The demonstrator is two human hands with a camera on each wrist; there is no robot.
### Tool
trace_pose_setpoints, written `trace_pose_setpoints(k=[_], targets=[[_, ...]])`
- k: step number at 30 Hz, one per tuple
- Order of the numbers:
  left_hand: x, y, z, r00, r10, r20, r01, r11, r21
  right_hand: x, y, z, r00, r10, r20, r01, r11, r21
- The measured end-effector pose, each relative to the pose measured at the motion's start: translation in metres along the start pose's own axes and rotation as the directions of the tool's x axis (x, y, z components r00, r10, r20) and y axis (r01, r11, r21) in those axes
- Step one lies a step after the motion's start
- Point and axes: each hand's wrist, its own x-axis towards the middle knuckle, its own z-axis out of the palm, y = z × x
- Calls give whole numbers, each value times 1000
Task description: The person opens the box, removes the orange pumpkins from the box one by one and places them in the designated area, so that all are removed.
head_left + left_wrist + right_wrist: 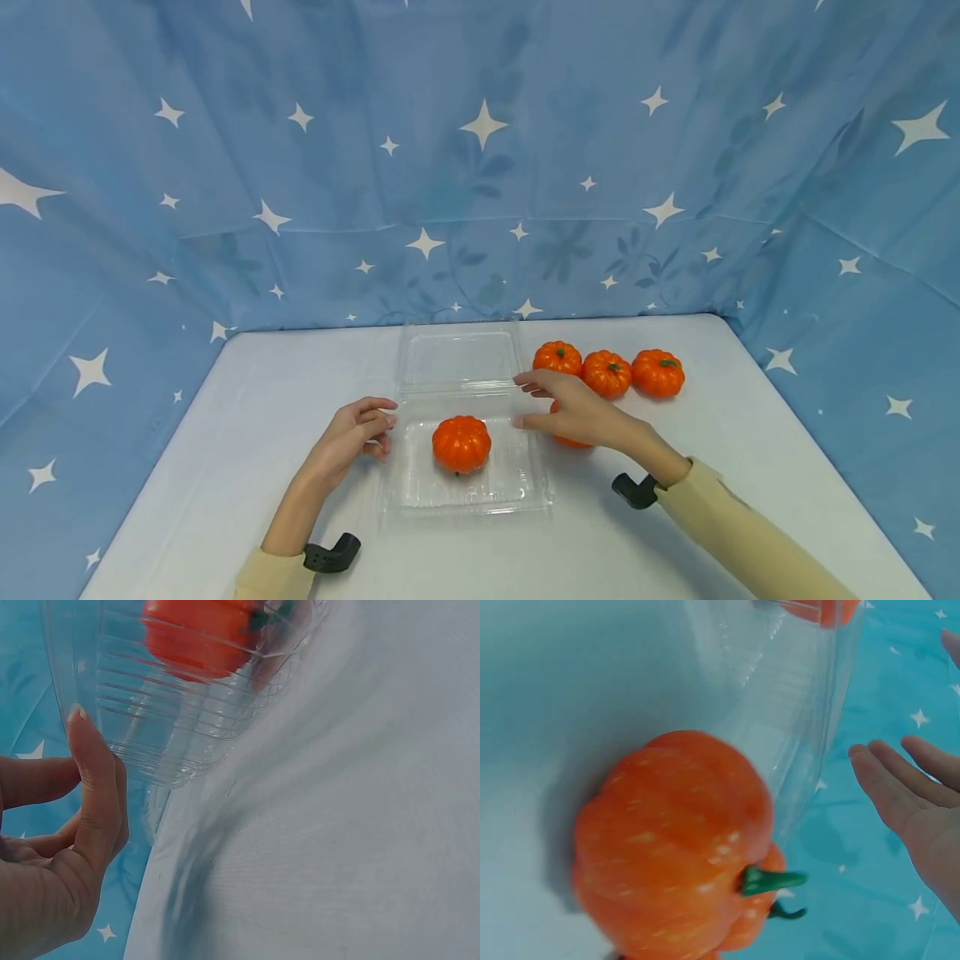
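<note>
A clear plastic clamshell box (480, 503) lies with its lid (459, 354) folded back flat. One small orange toy pumpkin (461, 445) sits in its base. My left hand (348, 442) is at the base's left edge, fingers loosely bent. In the left wrist view a fingertip (77, 716) overlaps the clear rim; whether it touches cannot be told. Above the box's right side hovers my right hand (573, 408), fingers extended and holding nothing. It partly hides another pumpkin (572, 439) beside the box, whose green stem (769, 880) shows in the right wrist view.
Three more pumpkins stand in a row at the back right: one by the lid (557, 357), a middle one (607, 374) and a right one (657, 372). They rest on a white-covered table (225, 467). A blue star-patterned curtain (480, 183) hangs around the table's back and sides.
</note>
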Motion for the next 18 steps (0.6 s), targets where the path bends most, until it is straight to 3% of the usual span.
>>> trace_pose_setpoints(k=[12,18], targets=[[0,0,1,1000,6,-2,-6,1000,-3,30,-26,10,980,-92,177,109,990,-91],[-1,0,1,1000,3,-9,-3,1000,2,42,-39,19,964,-75,254,111,985,-132]])
